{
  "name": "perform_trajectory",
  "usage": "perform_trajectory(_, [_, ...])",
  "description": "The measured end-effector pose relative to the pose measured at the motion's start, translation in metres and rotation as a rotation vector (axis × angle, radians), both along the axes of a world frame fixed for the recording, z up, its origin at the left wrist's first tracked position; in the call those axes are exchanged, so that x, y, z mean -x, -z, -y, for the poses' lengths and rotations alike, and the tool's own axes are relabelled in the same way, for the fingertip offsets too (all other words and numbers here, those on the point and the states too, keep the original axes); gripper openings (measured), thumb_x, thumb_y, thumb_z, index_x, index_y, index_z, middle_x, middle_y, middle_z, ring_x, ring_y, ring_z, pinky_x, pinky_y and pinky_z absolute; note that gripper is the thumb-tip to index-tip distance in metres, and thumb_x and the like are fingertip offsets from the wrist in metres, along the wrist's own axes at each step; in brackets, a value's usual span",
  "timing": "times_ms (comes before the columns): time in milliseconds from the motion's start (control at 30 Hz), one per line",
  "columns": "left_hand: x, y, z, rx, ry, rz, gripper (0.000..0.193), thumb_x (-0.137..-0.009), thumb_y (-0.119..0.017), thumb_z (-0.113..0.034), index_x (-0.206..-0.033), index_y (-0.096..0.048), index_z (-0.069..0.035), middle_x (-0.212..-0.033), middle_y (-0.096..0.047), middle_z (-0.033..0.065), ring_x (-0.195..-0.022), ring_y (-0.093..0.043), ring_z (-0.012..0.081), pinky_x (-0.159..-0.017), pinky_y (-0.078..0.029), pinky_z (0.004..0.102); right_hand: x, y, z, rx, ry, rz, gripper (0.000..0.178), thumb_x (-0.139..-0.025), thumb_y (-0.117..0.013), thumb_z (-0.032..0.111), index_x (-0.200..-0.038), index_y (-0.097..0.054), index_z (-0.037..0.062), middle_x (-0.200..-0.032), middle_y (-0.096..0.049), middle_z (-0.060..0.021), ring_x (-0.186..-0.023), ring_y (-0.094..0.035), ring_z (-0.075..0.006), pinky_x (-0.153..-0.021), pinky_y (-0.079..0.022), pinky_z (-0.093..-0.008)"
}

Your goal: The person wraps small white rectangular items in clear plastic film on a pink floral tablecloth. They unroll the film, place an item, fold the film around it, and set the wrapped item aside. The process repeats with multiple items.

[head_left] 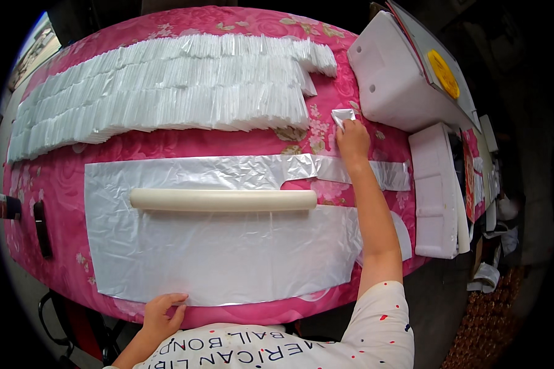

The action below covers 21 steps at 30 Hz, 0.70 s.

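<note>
Stretched out to the far right, my right hand (353, 140) is closed on a small folded piece of thin white plastic (343, 114) held by its near end. My left hand (162, 315) is at the near edge of a flat plastic carrier bag (228, 258); its thumb and fingers are apart, with nothing seen between them. The whitish bag lies spread out, and its handle strips (393, 176) reach to the right, partly under my right forearm. Across the bag rests a cream-coloured tube (223, 200), lying sideways.
Long rows of folded plastic bags (166, 86) fill the far side of the pink flowered tablecloth (240, 142). White foam boxes (391, 74) stand along the right edge, one with a yellow oval object (443, 74) beside it. A dark brush-like object (42, 230) lies far left.
</note>
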State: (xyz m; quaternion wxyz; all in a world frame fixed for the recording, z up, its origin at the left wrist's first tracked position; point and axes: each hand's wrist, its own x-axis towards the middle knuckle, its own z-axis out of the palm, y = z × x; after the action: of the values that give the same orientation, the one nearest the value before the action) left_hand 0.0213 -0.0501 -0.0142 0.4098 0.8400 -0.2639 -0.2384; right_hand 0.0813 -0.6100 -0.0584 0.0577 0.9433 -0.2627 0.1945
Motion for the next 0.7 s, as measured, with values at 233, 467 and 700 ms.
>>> perform_trajectory(233, [0.003,-0.001,0.000,0.019,-0.013,-0.024,0.020,-0.073,-0.063,-0.001,-0.092,-0.064,-0.004,-0.086,-0.067,0.0117,-0.076,-0.066,0.0229,-0.069,-0.051,0.0301,-0.016,-0.041,0.015,-0.233,-0.118,-0.290,0.033,-0.070,-0.057,0.005,-0.102,-0.062,-0.0006,-0.095,-0.063,-0.0209,-0.089,-0.062,-0.0316,-0.078,-0.048,-0.0382])
perform_trajectory(467, [0.000,0.002,-0.001,0.032,0.005,-0.040,0.021,-0.073,-0.063,0.000,-0.093,-0.064,-0.003,-0.084,-0.066,0.0115,-0.075,-0.065,0.0225,-0.067,-0.051,0.0297,-0.006,-0.047,0.034,-0.658,-0.072,-0.204,0.042,-0.072,-0.056,0.003,-0.114,-0.056,-0.0036,-0.104,-0.063,-0.0193,-0.096,-0.062,-0.0284,-0.083,-0.047,-0.0338])
perform_trajectory(700, [0.003,0.006,-0.003,0.056,-0.011,-0.041,0.021,-0.073,-0.063,0.000,-0.093,-0.064,-0.004,-0.084,-0.066,0.0117,-0.073,-0.065,0.0223,-0.066,-0.051,0.0297,0.013,-0.027,0.002,-0.260,-0.191,-0.077,0.031,-0.074,-0.061,0.013,-0.103,-0.062,0.0010,-0.098,-0.063,-0.0185,-0.091,-0.061,-0.0309,-0.080,-0.048,-0.0374])
